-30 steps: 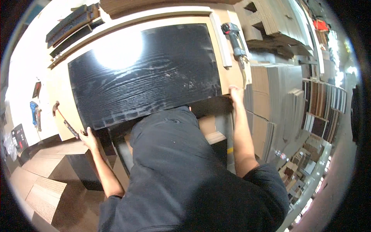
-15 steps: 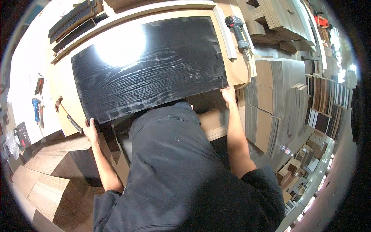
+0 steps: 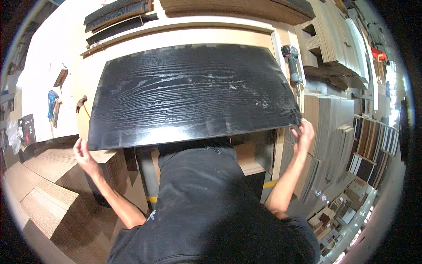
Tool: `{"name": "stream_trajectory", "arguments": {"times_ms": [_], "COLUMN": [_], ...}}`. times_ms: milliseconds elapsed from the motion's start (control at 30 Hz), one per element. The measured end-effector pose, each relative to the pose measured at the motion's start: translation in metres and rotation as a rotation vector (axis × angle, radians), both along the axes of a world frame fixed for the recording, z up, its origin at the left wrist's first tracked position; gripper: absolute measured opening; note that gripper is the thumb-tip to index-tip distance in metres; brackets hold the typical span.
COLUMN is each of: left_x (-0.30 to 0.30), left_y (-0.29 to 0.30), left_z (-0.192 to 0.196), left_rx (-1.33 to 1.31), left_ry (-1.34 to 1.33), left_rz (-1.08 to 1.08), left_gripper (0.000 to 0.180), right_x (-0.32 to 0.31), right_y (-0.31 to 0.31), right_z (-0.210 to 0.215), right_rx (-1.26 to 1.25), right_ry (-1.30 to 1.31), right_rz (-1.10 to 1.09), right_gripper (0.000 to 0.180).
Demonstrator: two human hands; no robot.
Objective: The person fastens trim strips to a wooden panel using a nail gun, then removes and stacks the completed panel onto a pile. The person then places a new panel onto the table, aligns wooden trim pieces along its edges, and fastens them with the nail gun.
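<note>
A wide black wood-grain panel (image 3: 193, 94) spans the space in front of me, its near edge close to my waist. My left hand (image 3: 87, 159) holds its near left corner. At the near right corner my right hand (image 3: 304, 136) grips the panel, fingers curled at the edge. The panel appears raised above the bench top, and its underside is hidden. Beyond the left edge shows the head of a claw hammer (image 3: 81, 104); the panel covers most of its handle.
A dark power tool (image 3: 292, 66) lies right of the panel. On the left are a blue-handled tool (image 3: 52, 103) and a packaged item (image 3: 27, 130). Dark strips (image 3: 116, 16) lie at the back left. Board stacks (image 3: 48, 193) stand near left, with more stacked panels (image 3: 325, 119) at right.
The panel has risen toward me and levelled, with its near edge now spanning more of the view. Both hands have moved farther apart with it. The hammer handle has become mostly covered.
</note>
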State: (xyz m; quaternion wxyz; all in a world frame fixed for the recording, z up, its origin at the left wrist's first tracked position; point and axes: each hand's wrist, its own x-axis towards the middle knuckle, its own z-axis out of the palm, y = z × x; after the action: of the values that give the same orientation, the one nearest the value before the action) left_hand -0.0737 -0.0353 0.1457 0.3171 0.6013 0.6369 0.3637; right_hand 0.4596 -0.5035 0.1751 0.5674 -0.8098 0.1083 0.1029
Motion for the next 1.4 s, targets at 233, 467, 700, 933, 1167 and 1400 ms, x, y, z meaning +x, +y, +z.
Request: {"name": "stream_trajectory", "arguments": {"times_ms": [233, 467, 700, 933, 1167, 1400], "left_x": [-0.019, 0.034, 0.11, 0.144, 0.135, 0.149], "left_y": [0.023, 0.09, 0.159, 0.174, 0.185, 0.165], "left_z": [0.087, 0.105, 0.03, -0.031, -0.038, -0.094], "left_rx": [0.251, 0.247, 0.242, 0.19, -0.045, -0.258], "left_ry": [-0.259, -0.528, -0.562, -0.593, -0.252, 0.299], "left_rz": [-0.087, -0.201, -0.34, -0.363, -0.148, -0.185], "left_gripper": [0.062, 0.069, 0.054, 0.039, 0.053, 0.057], "right_x": [0.025, 0.085, 0.183, 0.156, 0.147, 0.156], "right_y": [0.009, 0.058, 0.104, 0.177, 0.174, 0.141], "right_z": [0.081, 0.083, -0.088, -0.049, -0.029, -0.12], "right_rx": [0.303, 0.427, 0.57, 0.414, -0.156, -0.366], "right_ry": [-0.196, -0.456, -0.124, -0.254, -0.008, 0.138], "right_rz": [0.041, 0.131, 0.007, 0.158, 0.163, 0.281], "right_gripper": [0.039, 0.036, 0.064, 0.037, 0.065, 0.07]}}
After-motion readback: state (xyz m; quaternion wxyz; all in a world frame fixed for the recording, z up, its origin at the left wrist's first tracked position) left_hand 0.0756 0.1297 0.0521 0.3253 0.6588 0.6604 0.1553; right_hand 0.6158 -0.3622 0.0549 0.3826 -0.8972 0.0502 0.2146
